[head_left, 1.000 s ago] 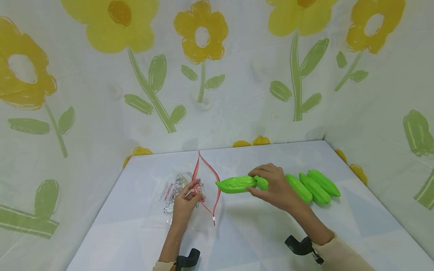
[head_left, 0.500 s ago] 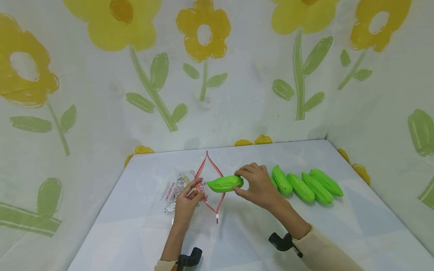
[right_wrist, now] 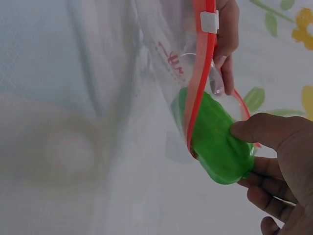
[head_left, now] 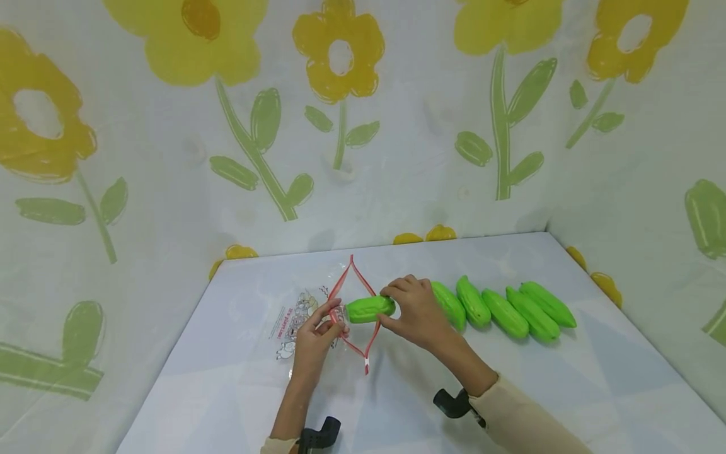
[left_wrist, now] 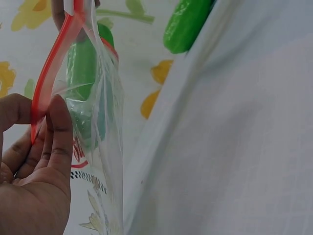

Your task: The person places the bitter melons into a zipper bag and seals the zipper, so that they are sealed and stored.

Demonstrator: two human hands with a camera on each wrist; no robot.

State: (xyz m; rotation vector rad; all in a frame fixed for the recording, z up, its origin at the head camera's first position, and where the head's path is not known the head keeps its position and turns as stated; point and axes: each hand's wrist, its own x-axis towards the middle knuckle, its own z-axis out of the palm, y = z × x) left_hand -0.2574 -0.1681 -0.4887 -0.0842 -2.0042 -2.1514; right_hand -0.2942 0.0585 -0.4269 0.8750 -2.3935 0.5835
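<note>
A clear zip bag [head_left: 292,325] with printed cartoon figures and a red zip rim lies under my left hand [head_left: 312,343], its mouth spread apart toward the right. The left thumb and fingers pinch one side of the red rim [left_wrist: 46,83]. My right hand [head_left: 416,312] holds the blunt end of a green toy bitter melon [head_left: 370,309] between thumb and fingers. In the right wrist view the front part of that bitter melon [right_wrist: 220,139] is inside the bag's mouth, while the end at the fingers is still outside. A white slider [right_wrist: 209,22] sits on the rim.
Several more green bitter melons [head_left: 505,313] lie side by side on the pale table [head_left: 227,403], right of the right hand; the hand partly covers the nearest. A flower-patterned cloth [head_left: 397,157] stands behind and at both sides. Dark wrist cameras [head_left: 450,403] are strapped on.
My right hand has moved left with the bitter melon, whose front part has gone into the bag's mouth. The left hand keeps its pinch on the rim, having shifted slightly right.
</note>
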